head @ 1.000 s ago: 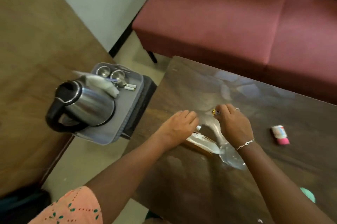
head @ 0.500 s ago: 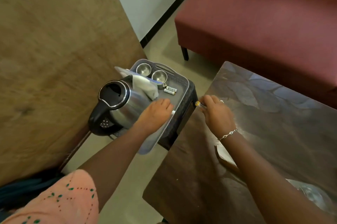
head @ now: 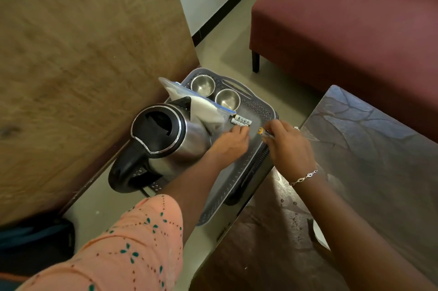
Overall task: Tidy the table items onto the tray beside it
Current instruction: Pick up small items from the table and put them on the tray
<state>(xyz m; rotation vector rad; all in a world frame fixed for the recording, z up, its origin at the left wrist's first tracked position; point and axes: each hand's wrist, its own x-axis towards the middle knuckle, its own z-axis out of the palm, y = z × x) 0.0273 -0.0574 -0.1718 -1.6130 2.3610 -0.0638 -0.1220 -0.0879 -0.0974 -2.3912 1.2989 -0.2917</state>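
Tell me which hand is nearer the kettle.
Left. The left hand is right beside the kettle over the tray; the right hand is farther off at the tray's table-side edge, holding a battery.

A yellow-capped battery (head: pixel 265 132) hangs over the grey perforated tray (head: pixel 258 107), beside two white batteries (head: pixel 241 120) lying there.

- Left hand (head: pixel 229 142): palm down, fingers curled, arm reaching forward out of a peach dotted sleeve (head: pixel 132 243).
- Right hand (head: pixel 288 146): fingers pinched closed around a small yellow-tipped battery (head: pixel 265 132); thin silver bracelet (head: pixel 303 177) on the wrist.
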